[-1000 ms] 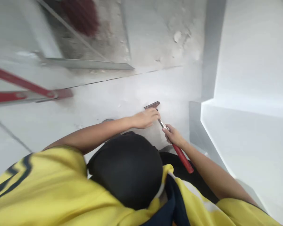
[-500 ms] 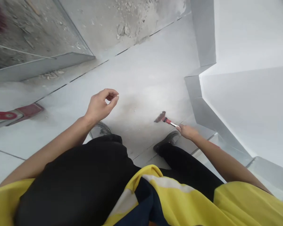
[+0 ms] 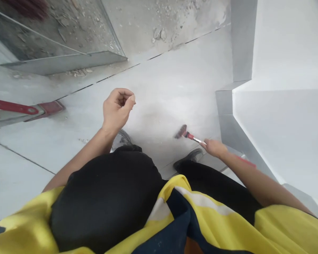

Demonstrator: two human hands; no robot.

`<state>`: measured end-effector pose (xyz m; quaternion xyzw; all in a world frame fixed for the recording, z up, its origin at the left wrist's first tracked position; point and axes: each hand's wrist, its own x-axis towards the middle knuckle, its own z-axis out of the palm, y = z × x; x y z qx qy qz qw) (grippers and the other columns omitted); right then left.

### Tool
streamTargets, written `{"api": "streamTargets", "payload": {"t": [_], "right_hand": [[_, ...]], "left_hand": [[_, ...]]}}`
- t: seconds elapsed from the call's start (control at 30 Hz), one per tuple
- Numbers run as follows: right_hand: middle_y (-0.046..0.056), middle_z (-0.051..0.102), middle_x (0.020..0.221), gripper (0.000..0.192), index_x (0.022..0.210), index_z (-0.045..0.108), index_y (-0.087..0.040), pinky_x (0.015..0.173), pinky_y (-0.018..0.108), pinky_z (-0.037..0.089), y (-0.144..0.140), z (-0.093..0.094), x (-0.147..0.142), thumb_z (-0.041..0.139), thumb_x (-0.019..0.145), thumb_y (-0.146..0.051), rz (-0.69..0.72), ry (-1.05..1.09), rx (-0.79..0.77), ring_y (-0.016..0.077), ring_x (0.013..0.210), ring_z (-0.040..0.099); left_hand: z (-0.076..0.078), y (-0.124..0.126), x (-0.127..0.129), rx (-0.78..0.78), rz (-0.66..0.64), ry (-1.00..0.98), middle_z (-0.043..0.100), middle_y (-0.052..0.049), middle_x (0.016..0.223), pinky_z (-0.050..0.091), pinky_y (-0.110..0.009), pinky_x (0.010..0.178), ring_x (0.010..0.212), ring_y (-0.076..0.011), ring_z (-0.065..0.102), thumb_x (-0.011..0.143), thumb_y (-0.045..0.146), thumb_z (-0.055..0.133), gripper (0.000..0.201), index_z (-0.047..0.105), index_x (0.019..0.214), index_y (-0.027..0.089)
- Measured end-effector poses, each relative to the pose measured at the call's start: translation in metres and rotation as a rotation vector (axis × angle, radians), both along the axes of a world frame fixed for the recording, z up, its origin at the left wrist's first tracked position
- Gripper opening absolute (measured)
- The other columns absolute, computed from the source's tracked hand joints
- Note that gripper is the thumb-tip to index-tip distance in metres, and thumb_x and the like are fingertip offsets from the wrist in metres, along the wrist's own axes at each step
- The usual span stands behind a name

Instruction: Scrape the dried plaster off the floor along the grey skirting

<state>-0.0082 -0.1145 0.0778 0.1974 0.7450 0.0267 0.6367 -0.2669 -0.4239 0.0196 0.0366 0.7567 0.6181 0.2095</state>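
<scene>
The right hand (image 3: 214, 147) keeps a closed grip on the hammer (image 3: 190, 135), whose head lies low over the grey floor tile (image 3: 164, 95), just beyond the right shoe (image 3: 188, 157). The left hand (image 3: 117, 108) is raised above the tile, fingers curled with thumb and forefinger pinched together; whether they hold anything cannot be told. A red-framed tool (image 3: 23, 110) lies well apart at left.

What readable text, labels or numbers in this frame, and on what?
None readable.
Hammer in the right hand: no legible marking.
Red-and-grey tool on the floor: a round mark, too blurred to read.
Yellow shirt: pattern only, no letters.
Left hand: curled, nothing visible in it.
</scene>
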Motion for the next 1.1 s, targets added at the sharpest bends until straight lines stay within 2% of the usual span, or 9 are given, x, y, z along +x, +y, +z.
{"api": "streamTargets", "payload": {"t": [0.07,0.13,0.27,0.37,0.6,0.67,0.8,0.9,1.1], "right_hand": [[0.019,0.063,0.098,0.057,0.107,0.053,-0.013,0.075,0.040,0.042,-0.009,-0.001,0.027,0.021,0.090,-0.057,-0.035,-0.085,0.020,0.0307,0.092,0.061],[0.018,0.063,0.097,0.056,0.107,0.053,-0.015,0.074,0.039,0.043,-0.038,-0.019,0.014,0.020,0.090,-0.057,-0.052,-0.044,-0.017,0.0299,0.091,0.061],[0.017,0.062,0.100,0.060,0.108,0.052,-0.015,0.074,0.032,0.043,-0.112,-0.066,-0.092,0.016,0.089,-0.059,-0.064,0.236,-0.228,0.0255,0.092,0.060],[0.018,0.062,0.100,0.067,0.108,0.052,-0.012,0.076,0.030,0.043,-0.124,-0.067,-0.140,0.012,0.087,-0.062,-0.047,0.346,-0.285,0.0247,0.093,0.060],[0.019,0.063,0.091,0.058,0.104,0.054,-0.011,0.076,0.036,0.042,-0.046,-0.011,-0.034,0.019,0.090,-0.055,-0.031,-0.017,0.019,0.0281,0.090,0.062],[0.019,0.063,0.094,0.058,0.104,0.055,-0.012,0.077,0.037,0.043,-0.056,-0.021,-0.039,0.020,0.090,-0.056,-0.035,-0.003,-0.007,0.0284,0.091,0.061],[0.020,0.061,0.103,0.066,0.107,0.053,-0.012,0.079,0.033,0.042,-0.112,-0.063,-0.128,0.017,0.087,-0.063,-0.030,0.215,-0.190,0.0261,0.097,0.059],[0.020,0.061,0.103,0.069,0.109,0.051,-0.011,0.079,0.032,0.042,-0.129,-0.067,-0.166,0.013,0.086,-0.064,-0.003,0.323,-0.250,0.0252,0.097,0.058],[0.020,0.063,0.092,0.057,0.102,0.053,-0.012,0.077,0.036,0.042,-0.100,-0.023,-0.066,0.021,0.090,-0.057,0.043,0.077,-0.062,0.0287,0.090,0.061]], "left_hand": [[-0.001,0.001,0.000,0.035,-0.020,-0.034,0.059,0.002,0.069,0.041,-0.021,0.053,0.058,-0.0079,0.054,0.077,0.030,0.062,0.013,0.059,0.086,0.020],[-0.001,0.003,0.000,0.060,-0.013,-0.044,0.058,0.002,0.067,0.040,-0.020,0.050,0.056,-0.0074,0.054,0.077,0.030,0.063,0.014,0.059,0.085,0.019],[0.002,0.000,-0.004,0.096,0.075,-0.034,0.058,0.002,0.066,0.039,-0.019,0.047,0.055,-0.0070,0.054,0.076,0.033,0.065,0.016,0.058,0.084,0.020],[0.004,-0.007,-0.008,0.095,0.089,0.004,0.058,0.002,0.067,0.039,-0.020,0.047,0.056,-0.0073,0.054,0.076,0.033,0.064,0.016,0.059,0.084,0.020],[-0.004,-0.011,-0.011,0.127,0.155,-0.075,0.057,0.003,0.064,0.035,-0.021,0.046,0.053,-0.0064,0.051,0.076,0.033,0.066,0.017,0.058,0.084,0.019],[-0.006,-0.007,-0.012,0.142,0.138,-0.080,0.056,0.003,0.064,0.035,-0.022,0.046,0.053,-0.0064,0.050,0.076,0.031,0.066,0.017,0.057,0.083,0.019],[-0.001,-0.007,-0.015,0.165,0.148,-0.024,0.055,0.002,0.064,0.035,-0.023,0.047,0.054,-0.0070,0.050,0.078,0.034,0.065,0.018,0.055,0.084,0.019],[0.002,-0.019,-0.017,0.139,0.162,-0.002,0.055,0.002,0.066,0.035,-0.022,0.047,0.056,-0.0071,0.051,0.077,0.037,0.064,0.021,0.055,0.085,0.019],[0.001,-0.043,-0.018,0.150,0.244,-0.013,0.053,0.004,0.066,0.032,-0.021,0.048,0.056,-0.0030,0.049,0.080,0.030,0.063,0.018,0.054,0.088,0.016]]}}
